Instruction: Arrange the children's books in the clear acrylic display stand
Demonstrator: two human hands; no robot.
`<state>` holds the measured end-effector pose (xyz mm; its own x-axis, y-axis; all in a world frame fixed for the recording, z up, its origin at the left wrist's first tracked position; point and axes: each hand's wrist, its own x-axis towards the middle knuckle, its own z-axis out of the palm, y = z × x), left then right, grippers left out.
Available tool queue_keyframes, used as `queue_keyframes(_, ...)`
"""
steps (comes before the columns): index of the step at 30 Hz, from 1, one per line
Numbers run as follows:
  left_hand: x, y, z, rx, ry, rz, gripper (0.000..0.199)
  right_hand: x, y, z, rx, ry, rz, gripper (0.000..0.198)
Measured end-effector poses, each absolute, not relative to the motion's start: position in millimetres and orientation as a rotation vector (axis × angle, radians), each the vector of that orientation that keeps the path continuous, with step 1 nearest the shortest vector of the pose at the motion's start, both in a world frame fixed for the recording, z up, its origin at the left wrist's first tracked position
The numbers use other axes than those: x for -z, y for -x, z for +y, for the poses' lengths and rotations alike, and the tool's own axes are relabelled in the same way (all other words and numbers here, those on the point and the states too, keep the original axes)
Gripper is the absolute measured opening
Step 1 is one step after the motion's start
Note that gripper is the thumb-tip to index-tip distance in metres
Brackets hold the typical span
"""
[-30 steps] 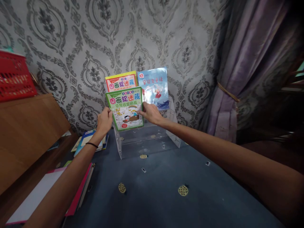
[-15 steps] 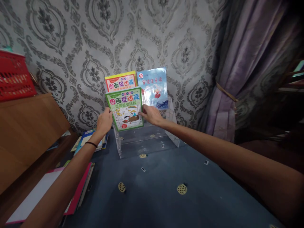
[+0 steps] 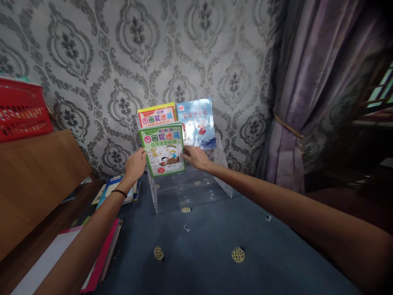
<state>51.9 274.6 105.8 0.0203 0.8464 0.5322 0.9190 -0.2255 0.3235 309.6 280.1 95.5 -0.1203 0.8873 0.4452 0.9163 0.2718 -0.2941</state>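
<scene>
A green-bordered children's book (image 3: 164, 151) stands nearly upright at the left side of a clear acrylic book stand (image 3: 153, 196). My left hand (image 3: 136, 164) pinches its left edge, and my right hand (image 3: 196, 157) pinches the right edge, both closed. Behind it, partly covered, is an orange book (image 3: 156, 116) with a yellow book showing along its top. To the right, a shiny blue book (image 3: 198, 123) leans back in the stand's upper row. Whether the green book's lower edge rests on a tier of the stand I cannot tell.
Several books (image 3: 115, 186) lie stacked left of the stand. Nearer, a pink-covered book pile (image 3: 101, 258) lies under my left forearm. A red basket (image 3: 23, 108) sits on a wooden box (image 3: 39, 172) at left. A purple curtain (image 3: 291, 94) hangs at right.
The whole scene sits slightly lower in the picture, as the camera has tilted up. Both hands keep their hold on the green book, which has hardly moved against the stand.
</scene>
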Motion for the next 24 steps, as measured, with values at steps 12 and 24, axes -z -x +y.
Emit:
queue_keyframes(12, -103.1, -56.7, 281.3, 0.91, 2.143, -1.872, 0.024, -94.6, -304.8, 273.2, 0.068, 1.669, -1.966, 0.022)
queue_keyframes(24, -99.9, -61.2, 276.3, 0.826, 2.153, -1.88, 0.027, -94.2, -308.4, 270.3, 0.021, 1.692, -1.983, 0.022)
